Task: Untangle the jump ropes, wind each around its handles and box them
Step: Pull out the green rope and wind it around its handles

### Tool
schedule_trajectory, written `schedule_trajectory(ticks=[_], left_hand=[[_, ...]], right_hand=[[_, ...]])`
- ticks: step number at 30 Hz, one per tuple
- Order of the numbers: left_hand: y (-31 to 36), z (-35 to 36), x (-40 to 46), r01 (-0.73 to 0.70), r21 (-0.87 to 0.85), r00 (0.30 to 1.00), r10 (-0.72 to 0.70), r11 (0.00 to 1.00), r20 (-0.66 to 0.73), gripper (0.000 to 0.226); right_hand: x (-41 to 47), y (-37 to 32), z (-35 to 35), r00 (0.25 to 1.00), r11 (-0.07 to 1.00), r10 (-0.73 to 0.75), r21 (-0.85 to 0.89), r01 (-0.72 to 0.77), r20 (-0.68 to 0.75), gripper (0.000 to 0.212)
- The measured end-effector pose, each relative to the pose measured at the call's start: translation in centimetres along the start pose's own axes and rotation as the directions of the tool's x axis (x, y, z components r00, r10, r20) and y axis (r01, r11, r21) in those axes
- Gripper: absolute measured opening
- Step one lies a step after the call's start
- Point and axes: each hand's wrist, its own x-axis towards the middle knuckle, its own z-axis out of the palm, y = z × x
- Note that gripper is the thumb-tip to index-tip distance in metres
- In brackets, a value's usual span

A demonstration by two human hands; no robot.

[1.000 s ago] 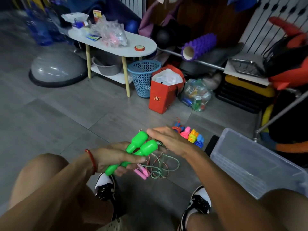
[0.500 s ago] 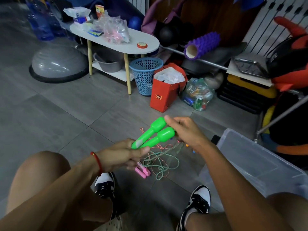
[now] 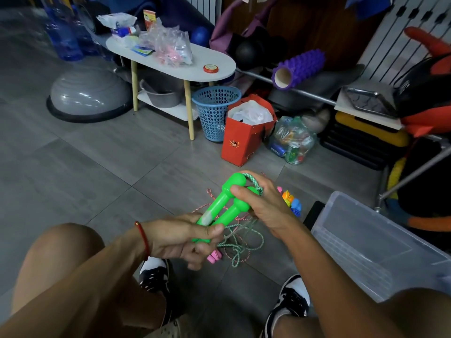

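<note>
My left hand (image 3: 185, 237) grips the lower ends of two bright green handles (image 3: 223, 203), held side by side and pointing up and away. My right hand (image 3: 263, 203) holds the green rope (image 3: 253, 182) where it loops over the handles' knobbed tops. The rest of that rope hangs down into a loose tangle (image 3: 240, 242) on the floor, mixed with a red-and-white rope. Pink handles (image 3: 214, 256) lie under my left hand. A multicoloured bundle (image 3: 291, 202) lies just behind my right hand, partly hidden.
A clear plastic box (image 3: 380, 250) stands on the floor at right. My two shoes (image 3: 290, 301) rest near the tangle. Behind are a red paper bag (image 3: 244, 140), a blue basket (image 3: 214, 111), a white oval table (image 3: 190, 67) and a grey half-ball (image 3: 87, 93).
The green handles have tilted more upright and risen. My right hand has brought the green rope over their tops. The view has shifted slightly, which uncovers the coloured bundle behind my hand.
</note>
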Motion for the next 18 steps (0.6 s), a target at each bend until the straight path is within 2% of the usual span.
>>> schedule_trajectory(ticks=[3,8,10,12,14,16,18], left_hand=[[0.2,-0.7,-0.3,0.018,0.111,1.000,-0.020,0.994,0.011,0.026],[0.5,-1.7,0.0,0.066,-0.004,0.995,-0.066,0.998,0.071,0.056],[0.6,-1.2,0.3,0.040,0.045,0.998,-0.042,0.998,0.046,0.041],[0.4,-0.7,0.5,-0.002,0.044,0.999,0.004,0.999,-0.037,0.026],[0.5,-0.8,0.7,-0.068,-0.017,0.987,0.065,0.998,-0.144,0.031],[0.8,-1.5,0.7,-0.174,-0.115,0.965,0.146,0.978,-0.218,0.033],[1.5,-2.2,0.8,-0.323,-0.296,0.936,0.256,0.899,-0.243,0.037]], right_hand=[[-0.1,-0.1,0.3,1.000,0.995,-0.015,-0.100,0.014,-0.011,0.029],[0.5,-0.8,0.6,0.993,0.989,-0.080,-0.121,0.091,0.091,0.020],[0.7,-1.4,0.8,0.987,0.983,-0.122,-0.128,0.135,0.101,0.018],[1.0,-1.7,0.7,0.985,0.978,-0.138,-0.143,0.152,0.101,0.023],[1.3,-1.7,0.1,0.987,0.984,-0.115,-0.126,0.129,0.113,0.037],[1.9,-1.3,-1.1,0.995,1.000,-0.009,-0.010,0.010,0.097,0.049],[2.6,-0.1,-2.3,0.992,0.994,0.100,0.034,-0.103,0.083,0.053]])
